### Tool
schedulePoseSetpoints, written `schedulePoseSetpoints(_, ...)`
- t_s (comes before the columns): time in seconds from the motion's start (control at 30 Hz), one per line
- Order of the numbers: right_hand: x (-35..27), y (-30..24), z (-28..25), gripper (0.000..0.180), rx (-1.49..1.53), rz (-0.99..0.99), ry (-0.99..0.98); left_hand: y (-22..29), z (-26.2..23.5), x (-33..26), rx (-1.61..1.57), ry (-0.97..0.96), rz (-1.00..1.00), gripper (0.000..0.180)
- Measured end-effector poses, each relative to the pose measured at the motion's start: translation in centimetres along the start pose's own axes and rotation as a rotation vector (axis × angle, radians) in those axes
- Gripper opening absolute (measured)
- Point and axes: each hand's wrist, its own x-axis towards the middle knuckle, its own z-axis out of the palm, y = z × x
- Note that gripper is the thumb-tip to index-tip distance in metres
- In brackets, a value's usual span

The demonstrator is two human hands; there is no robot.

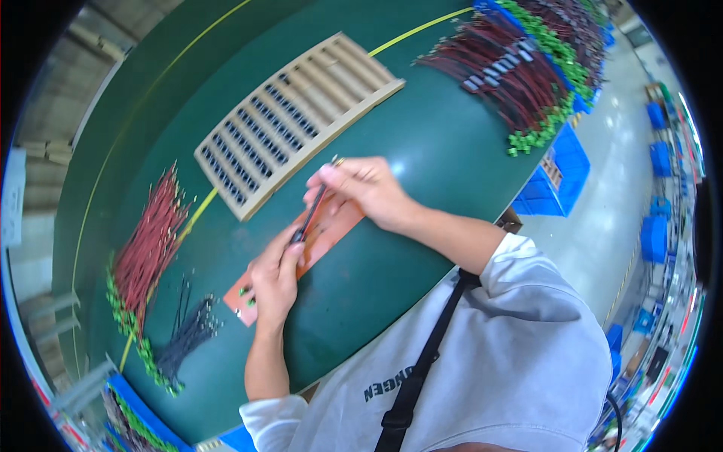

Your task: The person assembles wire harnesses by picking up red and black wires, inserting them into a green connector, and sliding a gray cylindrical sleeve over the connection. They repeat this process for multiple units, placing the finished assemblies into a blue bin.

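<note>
My left hand (275, 279) presses down on an orange-brown jig board (331, 230) lying on the green table (422, 143), and its fingertips pinch the lower end of a thin red-and-black wire (311, 213). My right hand (365, 188) pinches the wire's upper end, where a small metal terminal sticks out. The wire stretches taut between both hands over the board.
A tan slotted tray (294, 120) with dark parts lies beyond the hands. Bundles of red wires with green connectors (147, 248) and black wires (188, 331) lie to the left. More wire bundles (520, 60) sit at the far right. Blue bins (561, 173) stand beside the table.
</note>
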Motion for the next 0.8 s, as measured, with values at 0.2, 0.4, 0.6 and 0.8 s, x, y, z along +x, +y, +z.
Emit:
schedulePoseSetpoints(0.2, -0.2, 0.6, 1.1, 0.049, 0.038, -0.104, -0.273, 1.4, -0.4, -0.7, -0.357, 0.279, 0.066, 0.018)
schedulePoseSetpoints(0.4, -2.2, 1.4, 5.3, 0.041, 0.083, -0.03, -0.482, 3.2, -1.1, -2.3, -0.084, 0.119, 0.102, 0.02)
schedulePoseSetpoints(0.6, -2.8, 2.8, 6.0, 0.032, 0.18, -0.188, -0.269, 6.0, -1.2, -2.9, 0.183, 0.056, 0.196, 0.033)
schedulePoseSetpoints(0.8, -2.1, -7.6, -2.5, 0.038, 0.247, -0.226, 0.096, 6.0, -2.0, -2.3, 0.71, 0.287, 0.973, 0.033)
